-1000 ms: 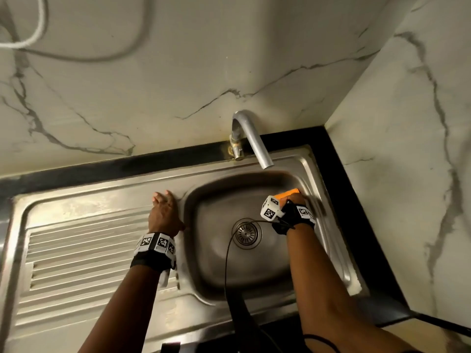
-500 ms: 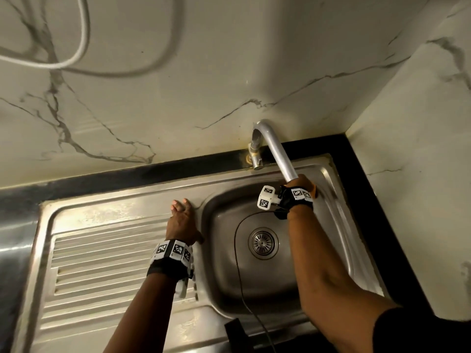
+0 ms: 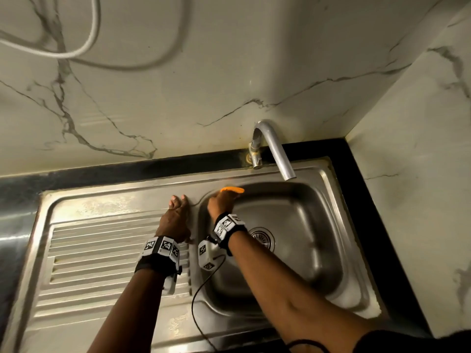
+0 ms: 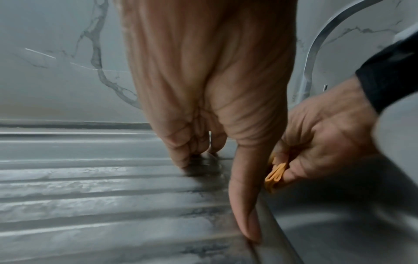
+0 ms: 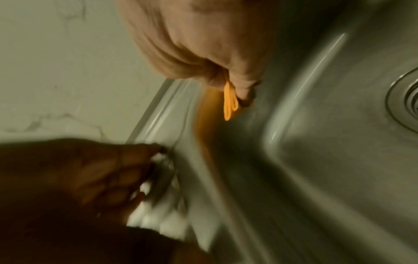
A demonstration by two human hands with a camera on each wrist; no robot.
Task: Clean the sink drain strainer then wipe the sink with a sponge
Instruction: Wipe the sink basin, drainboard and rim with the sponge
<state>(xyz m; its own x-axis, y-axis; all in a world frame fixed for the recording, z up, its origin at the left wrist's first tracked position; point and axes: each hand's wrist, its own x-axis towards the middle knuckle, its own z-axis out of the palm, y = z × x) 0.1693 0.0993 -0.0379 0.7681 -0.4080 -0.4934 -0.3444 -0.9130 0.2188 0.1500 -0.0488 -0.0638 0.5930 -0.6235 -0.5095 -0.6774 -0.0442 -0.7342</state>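
My right hand (image 3: 221, 202) grips a thin folded orange sponge (image 3: 232, 190) against the far left corner of the steel sink basin (image 3: 300, 225). The same sponge (image 5: 229, 102) shows pinched between thumb and fingers in the right wrist view, and its edge (image 4: 274, 176) peeks out in the left wrist view. The round drain strainer (image 3: 262, 239) sits in the basin floor, partly behind my right wrist. My left hand (image 3: 175, 220) rests on the ribbed drainboard (image 3: 102, 253) beside the basin's left rim, fingers (image 4: 181, 148) pressing the steel.
A curved chrome tap (image 3: 274, 149) overhangs the back of the basin. Marble walls stand behind and to the right, with a black counter strip (image 3: 356, 200) round the sink. A white hose (image 3: 84, 44) loops on the back wall. A thin cable (image 3: 201, 286) trails from my right wrist.
My right hand with the sponge has swept from the basin's right side, past the tap, to the far left corner. The left hand stays on the drainboard.
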